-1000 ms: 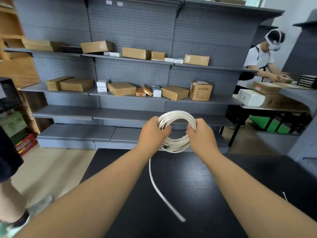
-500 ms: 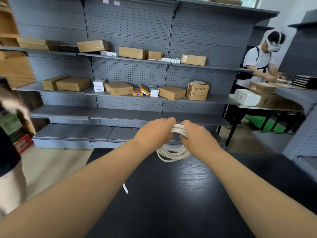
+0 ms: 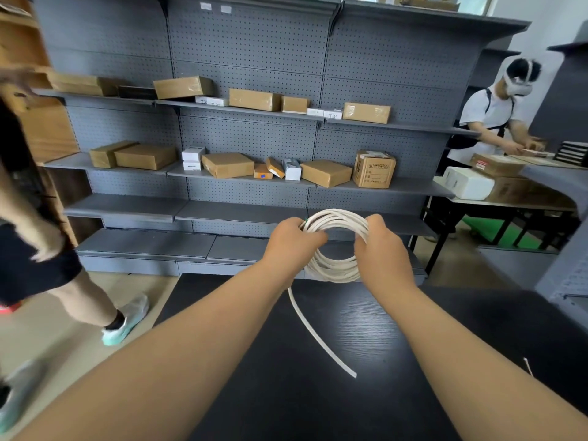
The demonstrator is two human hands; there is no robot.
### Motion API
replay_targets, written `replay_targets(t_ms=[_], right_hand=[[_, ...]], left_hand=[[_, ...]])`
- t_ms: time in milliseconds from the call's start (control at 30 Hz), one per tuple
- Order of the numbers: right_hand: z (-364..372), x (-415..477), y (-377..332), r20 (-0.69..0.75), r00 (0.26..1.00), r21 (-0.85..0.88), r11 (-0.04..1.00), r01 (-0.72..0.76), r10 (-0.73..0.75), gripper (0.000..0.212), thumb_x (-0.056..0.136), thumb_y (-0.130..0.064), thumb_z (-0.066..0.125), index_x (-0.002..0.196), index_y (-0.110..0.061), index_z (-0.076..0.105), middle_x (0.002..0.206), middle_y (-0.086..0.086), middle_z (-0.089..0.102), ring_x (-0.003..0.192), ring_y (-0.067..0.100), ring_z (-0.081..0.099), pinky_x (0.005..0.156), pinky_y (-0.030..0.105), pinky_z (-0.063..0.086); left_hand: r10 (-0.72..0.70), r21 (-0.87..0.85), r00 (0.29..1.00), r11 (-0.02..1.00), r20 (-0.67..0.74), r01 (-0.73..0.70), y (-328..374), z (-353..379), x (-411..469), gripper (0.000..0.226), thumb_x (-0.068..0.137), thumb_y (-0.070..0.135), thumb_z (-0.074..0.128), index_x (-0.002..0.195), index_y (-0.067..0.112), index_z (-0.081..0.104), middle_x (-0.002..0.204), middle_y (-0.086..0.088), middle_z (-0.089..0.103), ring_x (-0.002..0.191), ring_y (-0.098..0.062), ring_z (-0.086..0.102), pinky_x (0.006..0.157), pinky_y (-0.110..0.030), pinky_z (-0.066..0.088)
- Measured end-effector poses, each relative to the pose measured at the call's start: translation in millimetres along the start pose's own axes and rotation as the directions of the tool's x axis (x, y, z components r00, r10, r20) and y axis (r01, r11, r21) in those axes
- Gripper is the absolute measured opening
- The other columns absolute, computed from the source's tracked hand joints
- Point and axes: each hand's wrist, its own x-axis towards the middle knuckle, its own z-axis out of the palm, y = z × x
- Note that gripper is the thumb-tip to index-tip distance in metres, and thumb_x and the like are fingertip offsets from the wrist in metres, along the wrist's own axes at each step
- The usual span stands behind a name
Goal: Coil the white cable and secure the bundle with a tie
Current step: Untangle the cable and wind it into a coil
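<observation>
1. Left hand (image 3: 294, 241), closed on the left side of the white cable (image 3: 334, 243) coil.
2. Right hand (image 3: 381, 253), closed on its right side.
3. Coil raised above the black table's (image 3: 366, 405) far edge; loose end trailing near.

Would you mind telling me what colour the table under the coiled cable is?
The table is black with a faint wood grain, clearest in the head view.

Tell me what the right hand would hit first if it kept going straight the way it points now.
The right hand points away from the person, gripping the coiled white cable. Beyond it, the grey metal shelving unit's lower shelves come first, though depth is unclear.
</observation>
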Motion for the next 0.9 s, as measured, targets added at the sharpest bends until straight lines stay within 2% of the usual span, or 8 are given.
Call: replay_targets(t_ms=[200,300,367,467,567,667,767,900], right_hand=[[3.7,0.9,1.6,0.006,0.962,0.349,0.901,-0.258,0.273,0.010,0.095,-0.016,0.045,0.091,-0.007,0.047,0.084,0.010,0.057,0.077,0.028,0.053,0.067,0.040,0.045],[5.5,-2.1,-2.0,0.182,0.896,0.625,0.655,-0.424,0.405,0.010,0.093,-0.014,0.046,0.084,-0.017,0.050,0.080,0.006,0.058,0.079,0.026,0.057,0.077,0.049,0.054],[3.4,-3.5,-1.2,0.269,0.880,0.674,0.576,-0.462,0.391,0.013,0.092,-0.012,0.047,0.082,-0.020,0.048,0.083,0.006,0.058,0.084,0.029,0.062,0.079,0.051,0.054],[-6.1,-3.2,4.4,0.185,0.947,0.521,0.791,-0.320,0.262,0.014,0.087,-0.009,0.053,0.095,-0.019,0.047,0.091,0.004,0.059,0.087,0.028,0.067,0.081,0.047,0.054],[-18.2,-4.1,7.8,0.113,0.993,0.212,0.976,-0.042,0.018,0.037,0.085,-0.007,0.055,0.117,-0.017,0.041,0.101,0.002,0.057,0.093,0.025,0.057,0.079,0.036,0.046],[-21.7,-6.1,7.9,0.147,0.980,0.036,0.991,0.129,-0.132,0.045,0.085,-0.007,0.053,0.125,-0.021,0.037,0.118,0.007,0.055,0.101,0.031,0.056,0.085,0.043,0.047],[-20.7,-7.1,8.1,0.197,0.969,-0.013,0.988,0.153,-0.148,0.036,0.087,-0.006,0.049,0.118,-0.021,0.042,0.107,0.010,0.054,0.095,0.034,0.055,0.080,0.045,0.047],[-20.4,-5.5,7.5,0.220,0.969,0.080,0.993,0.092,-0.108,0.029,0.088,-0.001,0.044,0.113,-0.016,0.049,0.093,0.008,0.057,0.090,0.030,0.056,0.077,0.039,0.045]], left_hand=[[-0.002,-0.188,0.990,0.982,-0.138,-0.024,2.0,13.4,-8.3,0.015,0.081,0.020,0.066,0.077,0.011,0.054,0.067,-0.003,0.051,0.061,-0.018,0.046,0.059,-0.030,0.038],[0.161,-0.028,0.960,0.985,-0.230,-0.172,3.3,19.1,-10.5,0.015,0.086,0.022,0.061,0.082,0.011,0.052,0.070,0.001,0.054,0.069,-0.022,0.052,0.059,-0.030,0.037],[0.292,0.133,0.930,0.954,-0.222,-0.268,2.9,18.8,-10.7,0.015,0.089,0.022,0.057,0.089,0.008,0.051,0.073,0.000,0.053,0.071,-0.021,0.050,0.057,-0.028,0.030],[0.418,0.303,0.896,0.882,-0.152,-0.360,-0.3,13.6,-8.0,0.016,0.090,0.019,0.055,0.082,0.010,0.045,0.069,0.003,0.046,0.070,-0.022,0.044,0.056,-0.026,0.021],[0.498,0.431,0.867,0.788,-0.024,-0.440,-1.1,11.7,-7.3,0.012,0.090,0.019,0.055,0.086,0.012,0.047,0.072,0.003,0.047,0.071,-0.021,0.044,0.058,-0.026,0.026],[0.528,0.512,0.844,0.701,0.094,-0.496,1.9,11.0,-8.5,0.013,0.090,0.020,0.055,0.097,0.010,0.052,0.081,-0.003,0.051,0.076,-0.023,0.049,0.062,-0.030,0.033],[0.530,0.517,0.836,0.681,0.139,-0.518,3.2,8.1,-7.8,0.014,0.088,0.019,0.057,0.098,0.010,0.054,0.085,-0.010,0.060,0.079,-0.028,0.054,0.062,-0.033,0.037],[0.433,0.390,0.896,0.812,0.096,-0.434,-1.7,7.1,-7.5,0.010,0.084,0.022,0.062,0.089,0.022,0.053,0.073,0.005,0.060,0.070,-0.016,0.056,0.059,-0.027,0.040]])
